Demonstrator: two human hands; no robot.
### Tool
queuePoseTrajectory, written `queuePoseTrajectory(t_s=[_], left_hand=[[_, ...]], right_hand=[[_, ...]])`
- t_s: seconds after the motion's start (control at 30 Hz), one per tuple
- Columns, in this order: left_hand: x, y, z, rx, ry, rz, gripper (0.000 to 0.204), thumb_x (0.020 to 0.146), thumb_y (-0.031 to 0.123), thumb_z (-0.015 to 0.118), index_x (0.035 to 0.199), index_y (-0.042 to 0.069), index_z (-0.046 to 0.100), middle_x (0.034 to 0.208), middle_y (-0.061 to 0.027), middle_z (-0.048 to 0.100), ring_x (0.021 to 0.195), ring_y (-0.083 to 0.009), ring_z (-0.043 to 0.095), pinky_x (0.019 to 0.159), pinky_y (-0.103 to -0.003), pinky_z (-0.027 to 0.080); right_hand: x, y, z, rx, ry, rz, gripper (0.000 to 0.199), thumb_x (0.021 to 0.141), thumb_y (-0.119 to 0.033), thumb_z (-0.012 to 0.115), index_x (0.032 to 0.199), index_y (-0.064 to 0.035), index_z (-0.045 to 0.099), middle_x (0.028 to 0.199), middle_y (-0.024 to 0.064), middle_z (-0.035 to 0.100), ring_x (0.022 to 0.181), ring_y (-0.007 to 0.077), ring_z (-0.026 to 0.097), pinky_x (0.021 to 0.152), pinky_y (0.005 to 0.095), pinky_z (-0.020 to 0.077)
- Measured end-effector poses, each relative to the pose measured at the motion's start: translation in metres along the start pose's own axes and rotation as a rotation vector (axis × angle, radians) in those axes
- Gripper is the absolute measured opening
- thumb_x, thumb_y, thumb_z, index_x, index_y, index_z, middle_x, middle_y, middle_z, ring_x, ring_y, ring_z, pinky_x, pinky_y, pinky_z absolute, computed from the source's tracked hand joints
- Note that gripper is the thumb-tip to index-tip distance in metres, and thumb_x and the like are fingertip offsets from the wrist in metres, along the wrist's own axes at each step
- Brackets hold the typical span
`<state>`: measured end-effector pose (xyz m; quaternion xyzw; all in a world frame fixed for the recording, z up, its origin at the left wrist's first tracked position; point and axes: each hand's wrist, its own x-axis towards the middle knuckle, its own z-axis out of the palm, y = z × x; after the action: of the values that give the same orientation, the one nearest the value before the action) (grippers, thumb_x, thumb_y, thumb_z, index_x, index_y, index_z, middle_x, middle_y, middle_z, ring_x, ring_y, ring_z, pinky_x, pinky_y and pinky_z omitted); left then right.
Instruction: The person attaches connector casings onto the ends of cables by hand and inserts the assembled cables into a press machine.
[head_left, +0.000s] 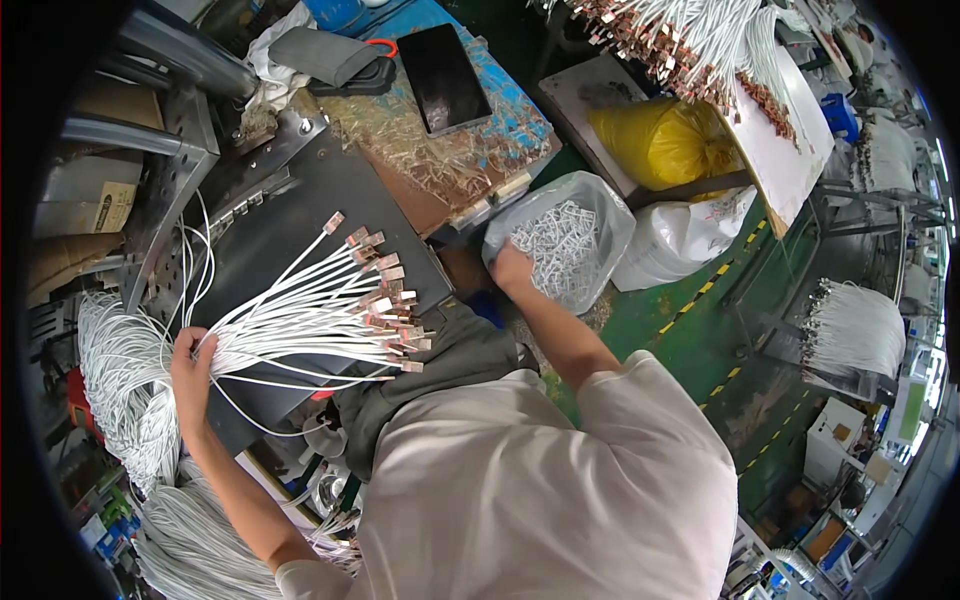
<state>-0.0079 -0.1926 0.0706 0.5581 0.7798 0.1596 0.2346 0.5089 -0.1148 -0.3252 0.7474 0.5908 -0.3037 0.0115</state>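
Note:
My left hand [193,372] is closed round a bundle of white cables [290,325] lying on a dark work surface. The cables fan out to the right of my fingers, and their ends carry small copper-coloured metal connectors [385,300]. One thin cable loops away below the bundle. At the right, my right hand [512,266] is at the left inner side of a clear plastic bag [622,235] full of small white plastic pieces [562,245]. Its fingers look curled in; what is in them, if anything, is hidden.
Coiled white cables [115,365] hang off the surface at the left, beside a metal frame [185,150]. A black tablet [443,78] lies on a littered blue-and-brown table. Farther right are a yellow sack [665,145], a white sack [680,240] and a board [790,150] piled with cables.

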Motion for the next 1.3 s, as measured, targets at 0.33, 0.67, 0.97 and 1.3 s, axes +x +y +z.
queuePoseTrajectory(t_s=[0.33, 0.67, 0.97, 1.3], left_hand=[[-0.003, -0.027, 0.001, -0.067, 0.213, 0.153, 0.021, 0.105, 0.018, 0.063, 0.099, -0.003, 0.063, 0.083, -0.006, 0.059, 0.077, -0.0136, 0.05, 0.072, -0.029, 0.043], [-0.011, 0.1, 0.049, -0.025, 0.015, 0.244, 0.03, 0.104, 0.028, 0.063, 0.099, -0.001, 0.067, 0.082, -0.018, 0.064, 0.072, -0.0335, 0.058, 0.071, -0.042, 0.048], [-0.01, 0.06, 0.006, -0.094, 0.074, 0.073, 0.029, 0.103, 0.028, 0.063, 0.103, 0.0, 0.07, 0.086, -0.0189, 0.069, 0.079, -0.034, 0.067, 0.074, -0.039, 0.05], [0.002, 0.021, -0.008, -0.283, 0.146, 0.215, 0.031, 0.102, 0.027, 0.067, 0.096, -0.002, 0.071, 0.08, -0.0102, 0.066, 0.076, -0.0187, 0.063, 0.07, -0.036, 0.048]], right_hand=[[-0.069, 0.009, 0.018, 0.245, 0.301, -0.362, 0.052, 0.093, -0.023, 0.069, 0.141, -0.0069, 0.061, 0.102, 0.0251, 0.075, 0.097, 0.0439, 0.072, 0.092, 0.05, 0.0553], [-0.15, -0.169, -0.279, 0.462, 0.525, -1.17, 0.045, 0.089, -0.024, 0.078, 0.126, -0.0029, 0.067, 0.113, 0.0165, 0.072, 0.105, 0.0307, 0.07, 0.098, 0.0387, 0.0514], [-0.167, -0.34, -0.311, -0.423, 0.328, -1.351, 0.034, 0.092, -0.016, 0.063, 0.124, -0.0072, 0.068, 0.107, 0.0158, 0.073, 0.089, 0.0356, 0.074, 0.076, 0.0447, 0.0571], [-0.157, -0.353, -0.291, -0.172, 0.528, -1.296, 0.006, 0.088, -0.009, 0.061, 0.092, -0.0051, 0.063, 0.093, 0.013, 0.067, 0.089, 0.0338, 0.071, 0.075, 0.0441, 0.0557]])
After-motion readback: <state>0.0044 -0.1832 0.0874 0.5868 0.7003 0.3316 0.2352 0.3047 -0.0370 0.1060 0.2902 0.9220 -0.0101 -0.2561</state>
